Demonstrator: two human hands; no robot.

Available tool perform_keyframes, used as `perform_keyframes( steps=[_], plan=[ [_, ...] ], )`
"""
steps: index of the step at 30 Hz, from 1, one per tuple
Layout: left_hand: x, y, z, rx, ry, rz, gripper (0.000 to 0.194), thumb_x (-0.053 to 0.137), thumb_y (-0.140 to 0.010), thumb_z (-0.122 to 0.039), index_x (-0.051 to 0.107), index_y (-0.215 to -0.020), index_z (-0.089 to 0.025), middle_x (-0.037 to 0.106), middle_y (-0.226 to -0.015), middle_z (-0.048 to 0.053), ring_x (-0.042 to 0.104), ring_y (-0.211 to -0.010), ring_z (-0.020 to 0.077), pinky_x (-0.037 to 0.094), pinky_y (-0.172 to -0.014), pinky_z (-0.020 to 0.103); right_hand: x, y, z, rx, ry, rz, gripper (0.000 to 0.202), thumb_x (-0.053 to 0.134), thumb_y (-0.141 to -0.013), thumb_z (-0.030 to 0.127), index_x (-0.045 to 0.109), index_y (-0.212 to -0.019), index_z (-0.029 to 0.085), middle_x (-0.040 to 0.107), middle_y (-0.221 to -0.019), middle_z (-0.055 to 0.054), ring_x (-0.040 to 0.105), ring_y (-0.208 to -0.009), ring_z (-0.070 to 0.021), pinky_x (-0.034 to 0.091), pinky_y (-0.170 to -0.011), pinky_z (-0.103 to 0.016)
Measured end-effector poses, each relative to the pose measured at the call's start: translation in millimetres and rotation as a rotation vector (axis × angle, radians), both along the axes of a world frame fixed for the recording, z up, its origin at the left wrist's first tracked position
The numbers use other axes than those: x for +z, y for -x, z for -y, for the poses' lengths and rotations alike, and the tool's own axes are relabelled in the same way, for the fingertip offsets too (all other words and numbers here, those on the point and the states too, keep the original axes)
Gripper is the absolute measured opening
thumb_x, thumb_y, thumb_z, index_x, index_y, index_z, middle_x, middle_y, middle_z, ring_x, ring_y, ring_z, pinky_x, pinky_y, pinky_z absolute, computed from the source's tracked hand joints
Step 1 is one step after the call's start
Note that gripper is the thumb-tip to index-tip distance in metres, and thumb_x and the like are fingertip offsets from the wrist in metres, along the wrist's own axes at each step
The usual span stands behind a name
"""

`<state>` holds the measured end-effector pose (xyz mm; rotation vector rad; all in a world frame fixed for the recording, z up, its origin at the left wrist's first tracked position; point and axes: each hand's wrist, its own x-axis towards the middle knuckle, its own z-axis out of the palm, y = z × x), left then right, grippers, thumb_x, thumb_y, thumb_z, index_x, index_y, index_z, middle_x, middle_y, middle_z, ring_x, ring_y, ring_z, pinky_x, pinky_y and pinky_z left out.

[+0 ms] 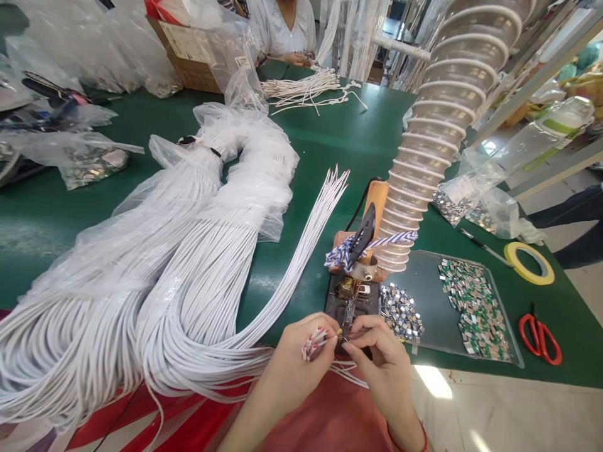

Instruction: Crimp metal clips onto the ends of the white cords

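My left hand [301, 361] pinches the stripped end of a thin white cable [325, 342] at the table's near edge. My right hand [377, 351] holds a small metal connector piece [343, 338] against that cable tip. Both hands meet just in front of a dark soldering fixture [352, 298] with a brass part on it. A large bundle of white cables [188, 263] in clear plastic sweeps from my lap across the green table [339, 132]. A fan of loose cable ends [325, 194] points toward the back right.
A ribbed fume hose [438, 125] hangs over the fixture. A tray [424, 295] holds several small metal and green connector parts. Red scissors [541, 339] and a yellow tape roll [530, 263] lie at right. Another person [282, 31] works at the far side beside plastic bags.
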<state>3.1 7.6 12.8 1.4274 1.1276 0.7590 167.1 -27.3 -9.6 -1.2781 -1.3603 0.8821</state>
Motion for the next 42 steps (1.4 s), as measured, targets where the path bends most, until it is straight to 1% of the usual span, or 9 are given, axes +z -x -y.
perform_keyframes(
  steps=[11,25,28,31,35,37,39,40,42],
  plan=[
    [7.7,-2.9,-0.3,0.033,-0.024,0.041,0.020,0.052,-0.085,-0.011,0.058,-0.067,-0.018,0.064,-0.081,0.002,0.062,-0.074,0.0144,0.046,-0.068,0.022,4.6,0.5,-5.3,0.013,-0.071,0.054,0.019,0.071,-0.083,0.006,0.067,-0.074,0.022,0.065,-0.088,0.000,0.065,-0.081,-0.0125,0.052,-0.074,-0.020],
    [-8.7,-0.9,10.4,0.019,0.074,0.030,0.019,0.051,-0.083,-0.011,0.056,-0.066,-0.017,0.064,-0.083,0.003,0.059,-0.071,0.0139,0.045,-0.063,0.022,-6.8,-1.3,13.1,0.050,0.024,0.009,0.016,0.067,-0.087,0.011,0.063,-0.077,0.023,0.065,-0.094,-0.003,0.064,-0.085,-0.0155,0.053,-0.074,-0.024],
    [-9.1,-1.6,17.3,-0.013,0.030,0.021,0.019,0.052,-0.083,-0.009,0.054,-0.066,-0.018,0.065,-0.082,0.003,0.059,-0.071,0.0137,0.044,-0.065,0.022,-4.8,-4.6,19.0,-0.005,0.043,0.026,0.011,0.063,-0.091,0.016,0.061,-0.083,0.024,0.063,-0.086,-0.001,0.062,-0.075,-0.0145,0.052,-0.064,-0.021],
    [-9.9,-1.5,24.4,-0.088,-0.005,0.040,0.020,0.053,-0.087,-0.010,0.056,-0.069,-0.018,0.066,-0.083,0.003,0.061,-0.073,0.0138,0.044,-0.067,0.022,2.9,-8.1,22.2,0.039,0.082,0.110,0.006,0.061,-0.093,0.019,0.063,-0.090,0.024,0.061,-0.076,0.001,0.056,-0.059,-0.0117,0.046,-0.051,-0.018],
    [-13.8,0.8,32.0,-0.172,0.037,0.097,0.025,0.050,-0.097,-0.023,0.066,-0.078,-0.018,0.069,-0.092,0.005,0.064,-0.079,0.0157,0.047,-0.074,0.024,13.7,-13.7,22.9,0.175,0.064,0.177,0.015,0.056,-0.095,0.017,0.068,-0.090,0.023,0.068,-0.077,-0.001,0.064,-0.066,-0.0138,0.050,-0.058,-0.019],
    [-16.8,3.5,34.9,-0.139,0.047,0.130,0.033,0.046,-0.100,-0.032,0.071,-0.085,-0.018,0.070,-0.101,0.008,0.065,-0.083,0.0174,0.049,-0.077,0.026,14.4,-21.5,25.6,0.197,0.032,0.193,0.017,0.055,-0.095,0.017,0.070,-0.092,0.023,0.070,-0.078,-0.002,0.067,-0.069,-0.0153,0.053,-0.061,-0.020],
    [-20.6,7.6,37.6,-0.030,0.065,0.146,0.038,0.043,-0.101,-0.040,0.074,-0.094,-0.018,0.069,-0.111,0.011,0.066,-0.091,0.0200,0.050,-0.083,0.028,12.1,-35.7,31.9,0.133,0.011,0.238,0.017,0.056,-0.094,0.017,0.071,-0.094,0.024,0.073,-0.080,-0.003,0.069,-0.071,-0.0166,0.055,-0.064,-0.021],
    [-22.7,9.8,39.1,0.039,0.096,0.159,0.039,0.044,-0.101,-0.043,0.073,-0.097,-0.018,0.070,-0.109,0.011,0.066,-0.092,0.0206,0.051,-0.083,0.029,10.9,-45.2,35.9,0.075,0.015,0.283,0.016,0.059,-0.093,0.017,0.072,-0.095,0.025,0.075,-0.083,-0.003,0.071,-0.074,-0.0177,0.057,-0.067,-0.022],
    [-28.0,13.5,42.4,0.154,0.211,0.225,0.041,0.048,-0.098,-0.051,0.071,-0.094,-0.017,0.071,-0.083,0.007,0.066,-0.073,0.0177,0.051,-0.069,0.027,11.2,-67.0,43.8,-0.022,0.000,0.366,0.015,0.062,-0.091,0.018,0.073,-0.095,0.028,0.077,-0.084,-0.003,0.073,-0.081,-0.0205,0.058,-0.075,-0.024]
  ],
)
